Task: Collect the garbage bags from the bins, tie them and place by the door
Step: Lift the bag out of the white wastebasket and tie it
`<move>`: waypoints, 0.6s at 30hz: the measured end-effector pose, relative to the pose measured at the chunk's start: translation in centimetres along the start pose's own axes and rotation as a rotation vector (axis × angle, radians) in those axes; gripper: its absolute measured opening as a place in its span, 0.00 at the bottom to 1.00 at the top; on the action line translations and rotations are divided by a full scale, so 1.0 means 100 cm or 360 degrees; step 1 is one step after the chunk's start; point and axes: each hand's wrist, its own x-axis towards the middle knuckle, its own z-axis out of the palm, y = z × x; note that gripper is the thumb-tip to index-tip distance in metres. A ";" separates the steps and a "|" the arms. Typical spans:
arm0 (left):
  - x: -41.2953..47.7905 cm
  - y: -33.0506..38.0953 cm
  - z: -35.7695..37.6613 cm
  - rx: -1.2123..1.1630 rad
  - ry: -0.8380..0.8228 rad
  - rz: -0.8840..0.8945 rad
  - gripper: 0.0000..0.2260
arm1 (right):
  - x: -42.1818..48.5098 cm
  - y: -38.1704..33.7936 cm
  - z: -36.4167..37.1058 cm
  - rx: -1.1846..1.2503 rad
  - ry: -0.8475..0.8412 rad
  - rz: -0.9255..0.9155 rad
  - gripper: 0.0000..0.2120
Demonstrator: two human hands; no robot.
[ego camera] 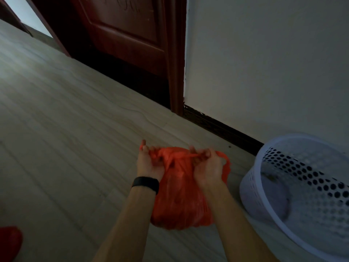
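Note:
An orange-red plastic garbage bag (179, 201) hangs full between my forearms, above the pale floor. My left hand (149, 163), with a black band on its wrist, grips one twisted handle of the bag at its top left. My right hand (205, 165) grips the other handle at the top right. The two handles cross between my hands at the bag's neck. A white perforated bin (302, 188) stands on the floor just right of the bag, against the wall. The dark red wooden door (130, 35) is ahead at the top.
The white wall (264, 63) with a dark skirting board runs along the right. The door frame (176, 72) meets the wall. A red object (9, 241) lies at the lower left edge. Pale floor tiles (66, 138) stretch to the left.

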 end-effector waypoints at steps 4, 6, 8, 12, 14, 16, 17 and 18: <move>-0.001 0.022 -0.030 -0.0049 -0.0019 -0.0139 0.15 | -0.006 -0.011 -0.041 0.0033 0.0243 0.0068 0.20; -0.006 0.035 -0.036 0.0112 -0.0052 -0.0187 0.15 | -0.010 -0.012 -0.052 -0.0136 0.0305 0.0068 0.19; -0.010 0.048 -0.038 0.0275 -0.0081 -0.0162 0.14 | -0.012 -0.015 -0.054 -0.0218 0.0316 0.0082 0.20; -0.016 0.061 -0.049 0.0562 -0.0101 0.0003 0.13 | -0.011 -0.015 -0.055 -0.0332 0.0275 0.0132 0.20; -0.016 0.065 -0.052 0.0819 -0.0136 0.0173 0.12 | -0.007 -0.013 -0.054 -0.0464 0.0276 0.0137 0.20; -0.014 0.076 -0.053 0.1051 -0.0206 0.0300 0.10 | -0.002 -0.013 -0.053 -0.0568 0.0297 0.0108 0.19; -0.012 0.083 -0.053 0.1130 -0.0224 0.0325 0.08 | 0.000 -0.015 -0.052 -0.0566 0.0306 0.0084 0.19; -0.010 0.089 -0.054 0.1203 -0.0220 0.0311 0.06 | 0.002 -0.016 -0.052 -0.0543 0.0309 0.0053 0.19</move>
